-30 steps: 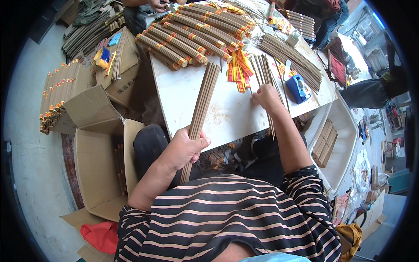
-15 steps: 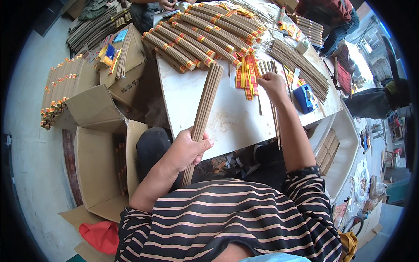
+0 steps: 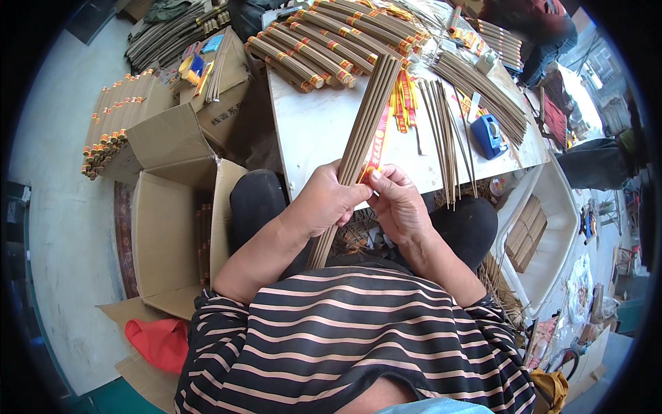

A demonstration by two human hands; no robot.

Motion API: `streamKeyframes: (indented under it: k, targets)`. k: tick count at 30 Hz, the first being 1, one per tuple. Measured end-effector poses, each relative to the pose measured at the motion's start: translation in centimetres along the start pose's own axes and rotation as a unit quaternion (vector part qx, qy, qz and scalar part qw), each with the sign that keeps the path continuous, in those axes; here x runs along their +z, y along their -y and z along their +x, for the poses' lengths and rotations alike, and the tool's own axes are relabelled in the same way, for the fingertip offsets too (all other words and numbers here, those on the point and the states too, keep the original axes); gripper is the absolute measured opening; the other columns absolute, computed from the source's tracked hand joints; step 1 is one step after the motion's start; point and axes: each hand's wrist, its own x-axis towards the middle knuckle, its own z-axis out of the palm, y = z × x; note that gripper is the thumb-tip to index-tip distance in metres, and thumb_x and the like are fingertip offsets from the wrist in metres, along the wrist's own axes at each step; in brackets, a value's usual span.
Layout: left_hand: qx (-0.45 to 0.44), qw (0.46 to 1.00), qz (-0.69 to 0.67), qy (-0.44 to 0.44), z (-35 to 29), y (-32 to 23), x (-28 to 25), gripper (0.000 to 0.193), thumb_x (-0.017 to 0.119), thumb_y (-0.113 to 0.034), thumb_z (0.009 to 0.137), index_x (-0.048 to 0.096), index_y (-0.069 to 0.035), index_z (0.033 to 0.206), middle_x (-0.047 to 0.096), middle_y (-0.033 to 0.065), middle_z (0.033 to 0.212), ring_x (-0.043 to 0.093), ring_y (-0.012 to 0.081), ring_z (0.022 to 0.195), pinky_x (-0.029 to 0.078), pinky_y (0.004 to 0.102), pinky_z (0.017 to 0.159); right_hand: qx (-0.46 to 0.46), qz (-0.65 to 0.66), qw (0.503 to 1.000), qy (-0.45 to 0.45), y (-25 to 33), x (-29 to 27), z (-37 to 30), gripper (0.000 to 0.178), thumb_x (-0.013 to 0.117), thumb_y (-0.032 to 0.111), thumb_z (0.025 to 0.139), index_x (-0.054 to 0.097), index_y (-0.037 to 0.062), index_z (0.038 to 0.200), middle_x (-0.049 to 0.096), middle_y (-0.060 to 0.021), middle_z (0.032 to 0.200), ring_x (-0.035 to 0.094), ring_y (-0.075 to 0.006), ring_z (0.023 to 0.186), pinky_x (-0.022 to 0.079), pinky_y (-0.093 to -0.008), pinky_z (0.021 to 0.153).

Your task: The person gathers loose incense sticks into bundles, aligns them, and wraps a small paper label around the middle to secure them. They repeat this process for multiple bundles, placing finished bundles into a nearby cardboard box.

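My left hand (image 3: 327, 196) is closed round a bundle of brown incense sticks (image 3: 369, 114), which slants up over the table's near edge. Pinched in my right hand (image 3: 401, 207) is the lower end of a red and yellow paper strip (image 3: 376, 153). The strip lies along the bundle's right side, and the two hands nearly meet. More red and yellow strips (image 3: 405, 103) lie on the white table (image 3: 303, 131) behind. Several loose sticks (image 3: 445, 138) rest right of them, jutting over the edge. Banded incense bundles (image 3: 331, 45) are piled at the far side.
A blue tape dispenser (image 3: 488, 136) stands on the right of the table, near a pile of loose sticks (image 3: 486, 100). To the left are an open cardboard box (image 3: 172, 234) and stacked bundles (image 3: 117, 114). A white tub (image 3: 562, 238) stands right. Another person (image 3: 527, 27) is at the far right.
My right hand has come back from the strips on the table to my left hand, bringing one strip. The stick bundle is now farther right and higher in view. The whole view has shifted slightly.
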Motion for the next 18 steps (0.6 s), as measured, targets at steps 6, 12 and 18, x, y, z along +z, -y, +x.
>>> streamKeyframes:
  k: [6, 12, 18]
  targets:
    - [0.001, 0.995, 0.097, 0.018, -1.7, -1.2, -0.5, 0.021, 0.06, -0.007, 0.078, 0.054, 0.002, 0.095, 0.05, -0.0005, 0.062, 0.041, 0.0039, 0.041, 0.033, 0.0184, 0.036, -0.16, -0.406, 0.888, -0.143, 1.5, -1.0, -1.8, 0.027, 0.063, 0.015, 0.083, 0.057, 0.001, 0.105, 0.055, -0.0088, 0.11, 0.053, -0.0164, 0.096, 0.041, -0.0313, 0.085]
    - [-0.059, 0.973, 0.198, 0.106, -3.0, -1.5, 0.2, 0.034, 0.059, -0.009, 0.075, 0.054, 0.004, 0.106, 0.051, 0.0005, 0.065, 0.046, 0.0061, 0.05, 0.038, 0.0207, 0.045, -0.168, -0.679, 0.691, 0.18, 6.3, 1.8, -3.0, 0.045, 0.073, 0.019, 0.073, 0.059, 0.0053, 0.113, 0.044, -0.0148, 0.13, 0.035, -0.0262, 0.125, 0.031, -0.0386, 0.101]
    - [-0.098, 0.971, 0.187, 0.111, -4.4, -1.2, 0.6, 0.03, 0.061, -0.01, 0.077, 0.054, 0.003, 0.103, 0.052, 0.0011, 0.065, 0.044, 0.0055, 0.047, 0.037, 0.0201, 0.043, 0.014, -0.514, 0.839, 0.179, 5.2, 2.3, -3.9, 0.013, 0.068, 0.009, 0.079, 0.065, 0.0008, 0.089, 0.057, 0.0016, 0.068, 0.049, -0.0061, 0.064, 0.044, -0.0231, 0.058]
